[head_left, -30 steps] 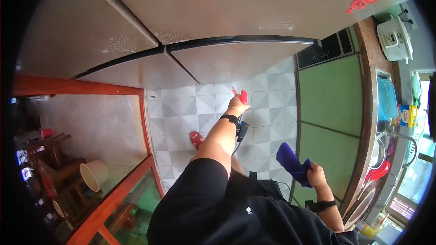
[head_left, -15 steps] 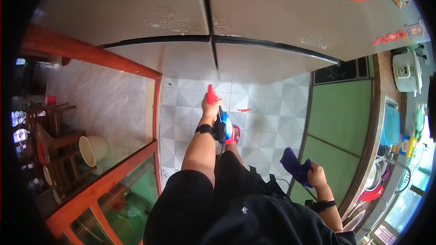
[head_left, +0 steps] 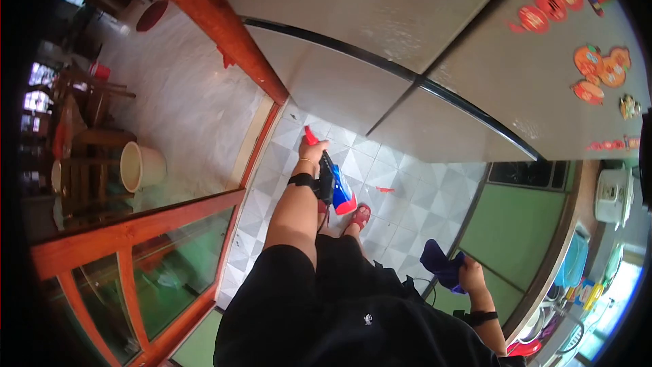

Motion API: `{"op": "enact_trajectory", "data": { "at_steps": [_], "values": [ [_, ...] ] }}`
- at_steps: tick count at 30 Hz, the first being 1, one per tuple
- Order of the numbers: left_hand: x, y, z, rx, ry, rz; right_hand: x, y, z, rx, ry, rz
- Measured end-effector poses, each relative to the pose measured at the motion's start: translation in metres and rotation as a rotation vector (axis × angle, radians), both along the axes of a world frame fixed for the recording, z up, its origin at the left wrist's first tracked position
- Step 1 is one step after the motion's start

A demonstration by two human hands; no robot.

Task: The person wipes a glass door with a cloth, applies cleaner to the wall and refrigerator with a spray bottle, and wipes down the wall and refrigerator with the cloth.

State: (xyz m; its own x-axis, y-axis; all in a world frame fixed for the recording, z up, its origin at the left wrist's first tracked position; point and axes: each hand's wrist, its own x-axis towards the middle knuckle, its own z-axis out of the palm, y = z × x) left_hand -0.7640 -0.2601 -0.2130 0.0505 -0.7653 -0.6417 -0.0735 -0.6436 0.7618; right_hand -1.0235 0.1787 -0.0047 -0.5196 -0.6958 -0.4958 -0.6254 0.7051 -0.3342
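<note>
My left hand [head_left: 313, 152] is closed around the neck of a spray bottle [head_left: 343, 191]. The bottle has a red spray head, a blue label and a red base; a black wrist strap covers part of it. It points toward the tall grey refrigerator [head_left: 319, 0], whose doors carry whitish wet foam patches [head_left: 401, 44]. Low on the right, my right hand [head_left: 472, 276] grips a bunched purple cloth [head_left: 440, 261], part of which hangs out beyond the fingers. Neither hand touches the doors.
A red wooden door frame [head_left: 217, 34] and glazed sliding door [head_left: 173, 265] stand on the left. Beyond lie a cream bucket [head_left: 142, 166] and wooden chairs. Green cabinets [head_left: 519, 224] line the right, below a counter with a rice cooker [head_left: 614, 196]. The floor is grey tile [head_left: 407, 211].
My view has turned, so the refrigerator now slants and more of the door frame shows. The spray bottle is more visible beside my left wrist. Both hands keep their holds.
</note>
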Motion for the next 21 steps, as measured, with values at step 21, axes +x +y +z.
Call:
{"op": "enact_trajectory", "data": {
  "at_steps": [21],
  "values": [
    [-0.015, 0.019, -0.045, -0.323, 0.088, -0.663, 0.066, -0.066, 0.013, 0.144, -0.057, 0.101]
  ]
}}
